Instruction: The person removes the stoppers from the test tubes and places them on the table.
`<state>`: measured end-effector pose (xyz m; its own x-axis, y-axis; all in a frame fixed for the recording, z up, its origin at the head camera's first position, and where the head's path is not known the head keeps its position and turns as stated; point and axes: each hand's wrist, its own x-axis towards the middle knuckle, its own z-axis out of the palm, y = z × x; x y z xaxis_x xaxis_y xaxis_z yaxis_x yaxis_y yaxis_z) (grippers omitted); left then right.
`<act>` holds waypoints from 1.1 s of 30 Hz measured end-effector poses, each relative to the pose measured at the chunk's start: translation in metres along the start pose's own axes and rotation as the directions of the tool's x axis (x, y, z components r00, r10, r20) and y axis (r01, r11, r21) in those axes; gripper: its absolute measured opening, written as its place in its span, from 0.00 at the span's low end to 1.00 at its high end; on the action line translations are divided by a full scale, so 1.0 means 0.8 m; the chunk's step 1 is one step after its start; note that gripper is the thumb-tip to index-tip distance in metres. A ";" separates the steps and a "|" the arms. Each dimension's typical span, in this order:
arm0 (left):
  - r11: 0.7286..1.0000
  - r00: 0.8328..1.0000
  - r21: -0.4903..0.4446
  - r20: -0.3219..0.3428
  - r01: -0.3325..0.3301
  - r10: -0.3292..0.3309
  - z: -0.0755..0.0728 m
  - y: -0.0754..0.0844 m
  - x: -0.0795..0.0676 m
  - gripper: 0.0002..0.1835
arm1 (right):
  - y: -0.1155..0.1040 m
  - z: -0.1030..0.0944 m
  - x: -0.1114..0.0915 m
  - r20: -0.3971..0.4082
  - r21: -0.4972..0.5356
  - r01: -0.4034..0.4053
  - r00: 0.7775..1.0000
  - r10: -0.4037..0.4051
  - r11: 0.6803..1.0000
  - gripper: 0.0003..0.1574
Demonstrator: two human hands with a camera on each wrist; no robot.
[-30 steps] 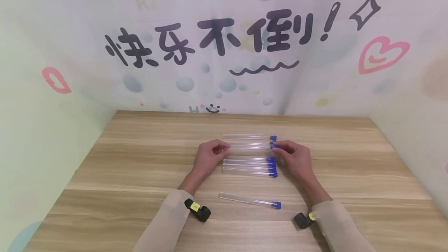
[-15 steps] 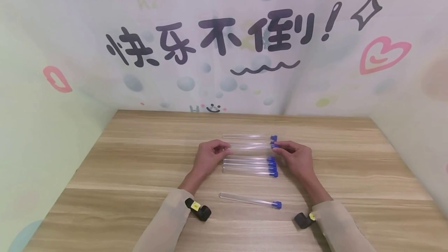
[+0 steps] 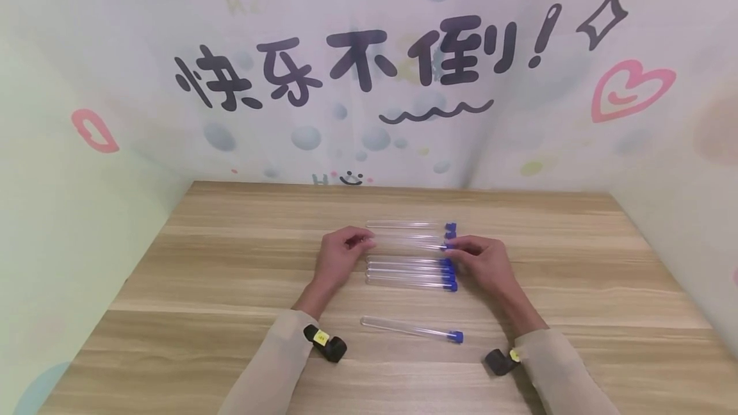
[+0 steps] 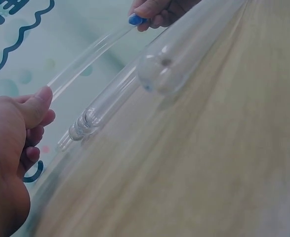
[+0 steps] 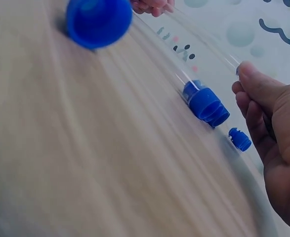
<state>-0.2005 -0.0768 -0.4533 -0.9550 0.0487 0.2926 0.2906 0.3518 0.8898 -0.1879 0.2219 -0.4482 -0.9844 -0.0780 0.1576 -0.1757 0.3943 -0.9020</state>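
A clear test tube with a blue cap (image 4: 136, 19) is held raised off the table between both hands. My left hand (image 3: 337, 256) pinches its rounded left end between thumb and fingers. At the other end, my right hand (image 3: 485, 264) pinches the capped part, which its fingers mostly cover in the right wrist view. Beyond the held tube lie capped test tubes (image 3: 400, 225), and on the near side is a close row of several more (image 3: 403, 269). All their blue caps point right.
One capped test tube (image 3: 403, 328) lies apart and slightly slanted, nearer the person, between the forearms. The wooden table (image 3: 219, 261) meets a printed cloth backdrop (image 3: 277, 146) at its far edge. A black wrist camera (image 3: 327, 344) sits on each sleeve.
Both hands have shifted slightly left, the right one also a little nearer the person, with the held test tube. Another blue cap behind it now shows more. The lying tubes stay put.
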 end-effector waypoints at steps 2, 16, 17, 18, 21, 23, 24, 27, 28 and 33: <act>1.000 1.000 0.002 0.007 -0.006 0.006 0.000 -0.001 0.000 0.06 | 0.000 -0.002 0.000 0.013 -0.001 0.000 1.000 0.000 1.000 0.13; 1.000 1.000 0.015 0.015 -0.008 0.008 0.000 -0.003 0.001 0.07 | -0.002 -0.005 -0.001 0.031 -0.035 0.011 0.999 -0.010 0.999 0.13; 1.000 1.000 0.015 0.015 -0.005 0.005 0.000 -0.003 0.000 0.07 | -0.002 -0.005 -0.001 0.032 -0.042 0.011 0.999 -0.010 0.999 0.14; 1.000 1.000 0.015 0.015 -0.003 0.003 0.001 -0.003 0.000 0.07 | -0.002 -0.005 -0.001 0.032 -0.049 0.012 0.999 -0.010 0.999 0.14; 1.000 1.000 0.014 0.017 0.001 -0.001 0.001 -0.002 0.000 0.07 | -0.002 -0.005 -0.001 0.031 -0.076 0.029 0.999 -0.027 0.997 0.13; 1.000 1.000 0.013 0.020 -0.001 0.001 0.001 -0.002 0.000 0.07 | -0.001 -0.005 0.000 0.031 -0.095 0.045 0.999 -0.042 0.994 0.12; 1.000 1.000 0.014 0.021 -0.002 0.001 0.001 -0.002 0.000 0.07 | -0.001 -0.005 0.000 0.031 -0.100 0.053 0.998 -0.051 0.994 0.12; 1.000 1.000 0.014 0.023 -0.001 0.001 0.001 -0.002 0.000 0.07 | 0.000 -0.005 0.000 0.035 -0.117 0.075 0.997 -0.071 0.990 0.11; 1.000 1.000 0.016 0.024 0.000 0.000 0.001 -0.002 0.000 0.06 | 0.000 -0.005 0.001 0.036 -0.121 0.080 0.996 -0.076 0.989 0.11; 1.000 0.999 0.018 0.035 0.008 -0.009 0.001 -0.002 0.000 0.06 | 0.001 -0.004 0.001 0.039 -0.144 0.095 0.995 -0.090 0.985 0.09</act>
<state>-0.2009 -0.0769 -0.4549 -0.9590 0.0786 0.2723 0.2817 0.3689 0.8858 -0.1888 0.2251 -0.4474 -0.9634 -0.1492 0.2227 -0.2680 0.5128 -0.8156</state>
